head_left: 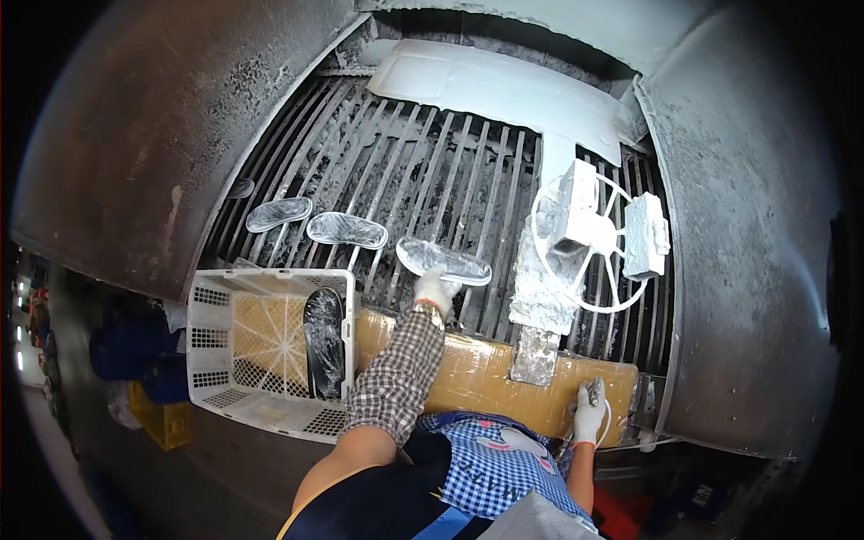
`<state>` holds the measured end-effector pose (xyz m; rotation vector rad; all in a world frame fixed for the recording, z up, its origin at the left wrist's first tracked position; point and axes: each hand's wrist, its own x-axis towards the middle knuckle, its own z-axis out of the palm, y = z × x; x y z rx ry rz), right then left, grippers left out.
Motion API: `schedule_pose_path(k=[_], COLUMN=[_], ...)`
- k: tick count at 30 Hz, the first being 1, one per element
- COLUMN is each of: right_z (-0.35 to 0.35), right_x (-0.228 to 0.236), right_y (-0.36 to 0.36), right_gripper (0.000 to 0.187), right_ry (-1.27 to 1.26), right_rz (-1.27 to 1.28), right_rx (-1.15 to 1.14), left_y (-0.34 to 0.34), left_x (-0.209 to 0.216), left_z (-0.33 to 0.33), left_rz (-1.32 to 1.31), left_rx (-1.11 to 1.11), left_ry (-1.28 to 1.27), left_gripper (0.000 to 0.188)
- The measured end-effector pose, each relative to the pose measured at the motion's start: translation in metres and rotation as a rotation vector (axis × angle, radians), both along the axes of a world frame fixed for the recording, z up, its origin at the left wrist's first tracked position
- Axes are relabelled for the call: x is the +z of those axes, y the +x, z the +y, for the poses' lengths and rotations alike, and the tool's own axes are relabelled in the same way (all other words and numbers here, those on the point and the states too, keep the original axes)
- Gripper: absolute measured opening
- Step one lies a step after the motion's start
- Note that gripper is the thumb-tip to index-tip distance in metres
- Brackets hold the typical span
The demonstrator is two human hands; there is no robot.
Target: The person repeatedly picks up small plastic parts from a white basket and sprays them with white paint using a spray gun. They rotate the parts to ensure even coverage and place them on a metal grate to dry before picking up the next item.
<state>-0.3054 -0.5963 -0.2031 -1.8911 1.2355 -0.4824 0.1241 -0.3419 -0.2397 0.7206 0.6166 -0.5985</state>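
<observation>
My left hand (436, 292), in a white glove and checked sleeve, is closed on the near edge of a grey shoe sole (443, 260) with a pale rim. That sole is over the metal slats. To its left, two similar soles, one in the middle (347, 230) and one farther left (279, 214), rest on the slats. At the front right, my gloved right hand (589, 416) is closed around a small grey tool (594, 391), mostly hidden by the fingers. A thin white hose (607, 423) curves beside that hand.
A white plastic crate (200, 346) at front left holds a black sole (324, 342). Right of centre stands a white-coated spoked wheel (601, 234) with blocks on it. Metal walls flank the slatted bed (468, 171); a tape-covered cardboard strip (477, 369) lines its front.
</observation>
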Motion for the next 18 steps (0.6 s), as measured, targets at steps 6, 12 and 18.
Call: schedule_pose_path(k=[6,12,18], right_z=[0.002,0.020,0.009], right_x=[0.006,0.066,0.033], right_y=[-0.001,0.039,0.014], right_gripper=[0.058,0.059,0.058], right_ry=[0.145,0.354,0.199], right_rz=[-0.040,0.041,0.015], right_rx=[-0.043,-0.065,-0.039], left_y=[-0.014,0.088,0.076], left_x=[0.021,-0.005,0.015], left_z=[-0.014,-0.014,-0.017], left_rz=[0.096,-0.078,0.026], left_rx=[0.035,0.067,0.003], left_ry=[0.046,-0.045,0.199], left_gripper=[0.039,0.042,0.039])
